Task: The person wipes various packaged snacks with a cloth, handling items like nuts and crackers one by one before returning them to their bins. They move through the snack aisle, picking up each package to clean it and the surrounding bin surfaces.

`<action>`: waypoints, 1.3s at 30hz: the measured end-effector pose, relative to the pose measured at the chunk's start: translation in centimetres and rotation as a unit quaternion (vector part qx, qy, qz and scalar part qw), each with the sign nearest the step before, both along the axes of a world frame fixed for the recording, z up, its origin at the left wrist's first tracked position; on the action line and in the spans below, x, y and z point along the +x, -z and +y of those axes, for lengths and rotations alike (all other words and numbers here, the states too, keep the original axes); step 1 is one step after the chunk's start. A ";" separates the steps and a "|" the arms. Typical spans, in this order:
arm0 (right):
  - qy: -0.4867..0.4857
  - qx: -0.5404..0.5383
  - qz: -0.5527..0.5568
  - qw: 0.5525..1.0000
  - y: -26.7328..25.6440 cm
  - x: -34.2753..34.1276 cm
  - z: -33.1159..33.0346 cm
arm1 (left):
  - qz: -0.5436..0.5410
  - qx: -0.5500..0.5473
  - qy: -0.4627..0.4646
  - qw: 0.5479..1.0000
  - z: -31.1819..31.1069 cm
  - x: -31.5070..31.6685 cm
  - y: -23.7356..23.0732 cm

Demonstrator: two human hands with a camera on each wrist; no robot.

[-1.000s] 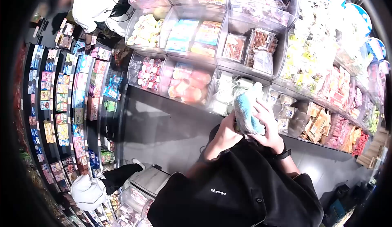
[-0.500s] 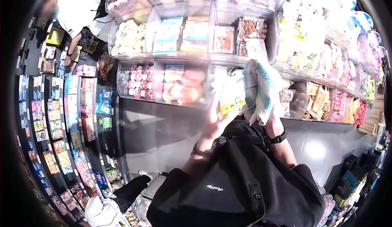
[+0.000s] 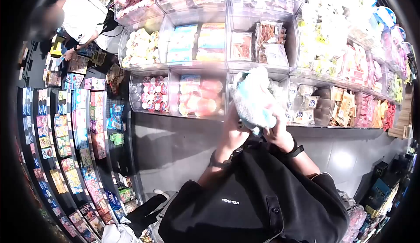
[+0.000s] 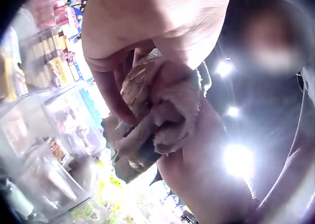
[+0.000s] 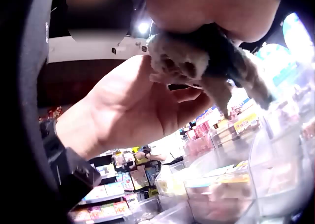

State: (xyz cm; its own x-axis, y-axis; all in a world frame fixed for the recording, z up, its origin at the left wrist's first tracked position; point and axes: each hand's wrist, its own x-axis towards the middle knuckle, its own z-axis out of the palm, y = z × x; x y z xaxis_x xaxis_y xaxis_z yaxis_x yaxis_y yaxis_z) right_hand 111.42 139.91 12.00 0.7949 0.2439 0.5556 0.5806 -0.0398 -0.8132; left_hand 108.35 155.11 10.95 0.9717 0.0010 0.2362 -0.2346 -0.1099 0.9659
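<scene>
A light blue and white cloth (image 3: 253, 98) is bunched between both hands in the head view, in front of the clear bins. From the left, the left hand (image 3: 232, 133) grips its lower side; the right hand (image 3: 279, 130) holds it from the right. In the left wrist view, the left hand (image 4: 152, 22) curls its fingers round the cloth (image 4: 179, 118) and a crinkled, shiny piece (image 4: 140, 83) that I cannot identify. The right wrist view has the right hand (image 5: 211, 10) above the folded cloth (image 5: 179, 61), with the left hand (image 5: 128, 106) below.
Clear bins (image 3: 258, 68) of packaged sweets run across the top and right. Shelves of packets (image 3: 61, 133) line the left. One person (image 3: 83, 17) reaches at upper left; another (image 3: 118, 233) is at lower left. Grey floor (image 3: 170, 151) lies below the bins.
The cloth has moved left and is more tightly bunched, after hanging loose from the right hand. The yellow-labelled packet seen in the left hand is hidden from the head view.
</scene>
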 end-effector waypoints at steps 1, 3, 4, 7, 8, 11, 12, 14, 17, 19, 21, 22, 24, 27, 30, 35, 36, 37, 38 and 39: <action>0.002 0.013 -0.007 1.000 -0.1 0.3 0.1 | -0.014 0.037 -0.008 0.999 0.4 0.0 -0.1; 0.008 0.066 0.166 0.984 0.5 0.1 0.0 | 0.033 -0.018 -0.011 0.999 0.6 -0.4 -1.6; 0.020 0.059 0.210 0.976 0.8 0.4 -0.3 | 0.061 -0.030 -0.013 0.998 0.9 -0.8 -2.5; -0.031 0.314 0.410 0.856 1.7 1.2 -0.7 | 0.094 -0.225 0.032 0.969 1.1 -0.5 -2.3; -0.070 0.359 0.420 0.831 1.6 1.2 -1.1 | 0.125 -0.265 0.043 0.955 1.5 -0.6 -1.1; -0.068 0.360 0.446 0.816 0.5 1.6 -0.9 | 0.127 -0.318 0.054 0.938 0.8 -0.5 -1.4; -0.068 0.357 0.437 0.823 0.4 1.6 -0.7 | 0.140 -0.310 0.032 0.940 0.7 -0.3 -1.3; -0.090 0.353 0.426 0.828 0.2 0.9 -1.0 | 0.171 -0.292 -0.014 0.941 0.6 -0.3 -1.2; -0.101 0.347 0.407 0.839 0.9 -0.6 -1.7 | 0.236 -0.341 0.002 0.910 0.7 -0.5 -1.8; -0.102 0.337 0.402 0.845 0.8 -1.1 -2.0 | 0.201 -0.278 0.003 0.939 0.7 -0.2 -1.4; -0.103 0.346 0.418 0.834 1.7 -1.5 -3.0 | 0.182 -0.204 -0.009 0.962 0.6 0.0 -0.9; -0.086 0.339 0.414 0.840 2.0 -1.6 -3.1 | 0.180 -0.162 -0.020 0.970 0.5 0.1 -0.9; -0.037 0.323 0.403 0.855 1.9 -1.8 -3.7 | 0.160 -0.285 0.073 0.942 1.1 0.7 -0.2; -0.019 0.303 0.401 0.864 0.4 -1.8 -4.0 | 0.180 -0.470 0.154 0.850 1.2 1.0 0.0; -0.049 0.279 0.384 0.879 0.9 -2.0 -4.9 | 0.193 -0.446 0.119 0.866 0.6 1.0 -1.0; -0.050 0.216 0.332 0.917 3.2 -3.5 -3.5 | 0.217 -0.482 0.108 0.842 -0.1 0.7 0.3; -0.025 0.282 0.353 0.892 2.9 -3.6 -2.6 | 0.234 -0.472 0.081 0.846 0.0 0.3 0.3; -0.071 0.229 0.347 0.907 3.2 -2.9 -3.5 | 0.217 -0.427 0.079 0.874 0.2 0.3 0.8; -0.057 0.255 0.372 0.891 3.3 -2.7 -3.7 | 0.199 -0.382 0.077 0.899 0.2 0.2 1.2; -0.043 0.281 0.394 0.874 3.3 -2.5 -3.4 | 0.194 -0.376 0.055 0.904 -0.3 -0.1 0.6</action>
